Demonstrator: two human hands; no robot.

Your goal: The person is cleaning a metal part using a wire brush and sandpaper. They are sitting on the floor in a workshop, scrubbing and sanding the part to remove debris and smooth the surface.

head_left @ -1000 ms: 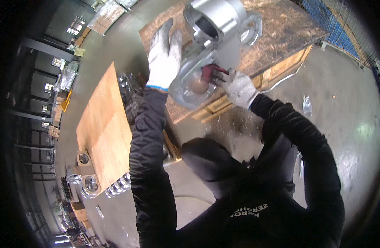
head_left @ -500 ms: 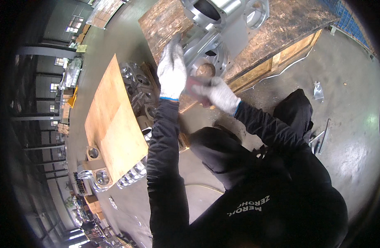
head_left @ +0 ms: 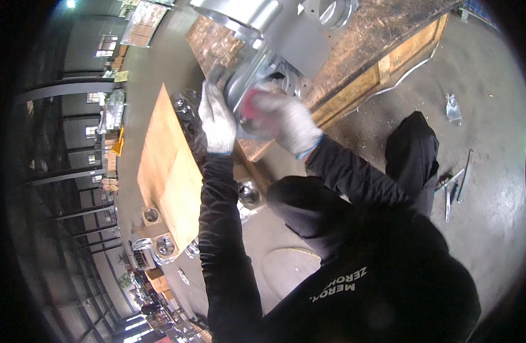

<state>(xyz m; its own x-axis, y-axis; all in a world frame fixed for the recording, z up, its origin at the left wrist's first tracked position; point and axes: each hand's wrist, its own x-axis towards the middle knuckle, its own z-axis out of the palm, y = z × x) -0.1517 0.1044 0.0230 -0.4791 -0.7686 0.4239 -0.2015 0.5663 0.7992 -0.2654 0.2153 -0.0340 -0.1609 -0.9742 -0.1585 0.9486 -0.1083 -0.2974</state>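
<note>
A silvery machined metal casting (head_left: 300,43) with round flanged openings lies on a worn wooden workbench (head_left: 366,51). My left hand (head_left: 218,123), in a white glove with dark fingertips, grips the left side of the casting, its fingers running up along the edge. Against the casting's near end, my right hand (head_left: 288,120), also gloved, is closed on a red pad (head_left: 252,106). Motion smears the right fingers and the pad, so the pad's exact shape does not show. Part of the casting's near flange is covered by this hand.
Another ring-shaped metal part (head_left: 336,12) sits farther back on the bench. To the left, a plywood sheet (head_left: 168,177) lies beside several metal castings. A clear plastic bag (head_left: 453,108) and metal tools (head_left: 454,186) are on the floor at right.
My right hand has moved up and left over the casting with the red pad. The left hand stays on the casting's side, a little lower. The whole view has shifted slightly.
</note>
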